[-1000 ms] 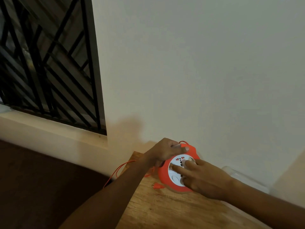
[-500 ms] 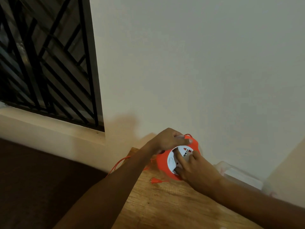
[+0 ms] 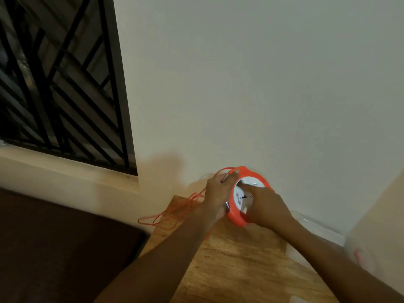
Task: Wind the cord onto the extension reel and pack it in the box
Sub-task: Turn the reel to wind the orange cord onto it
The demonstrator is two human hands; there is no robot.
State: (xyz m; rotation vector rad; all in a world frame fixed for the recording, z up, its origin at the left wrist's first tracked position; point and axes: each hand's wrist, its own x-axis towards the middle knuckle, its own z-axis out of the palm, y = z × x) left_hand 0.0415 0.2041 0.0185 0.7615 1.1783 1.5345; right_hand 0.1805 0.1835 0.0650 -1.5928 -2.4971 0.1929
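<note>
Head view: left hand (image 3: 217,194) grips the reel (image 3: 237,218) by its rim, right hand (image 3: 267,207) presses its white face, and the looped cord (image 3: 192,196) trailing off the table (image 3: 229,259) may tangle during winding.

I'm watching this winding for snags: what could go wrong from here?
The loose cord lies in tangled loops over the table edge; it could knot or catch while drawn in. The reel stands tilted near the table's corner, left hand on its rim, right hand on its face; a slip might drop it.
</note>
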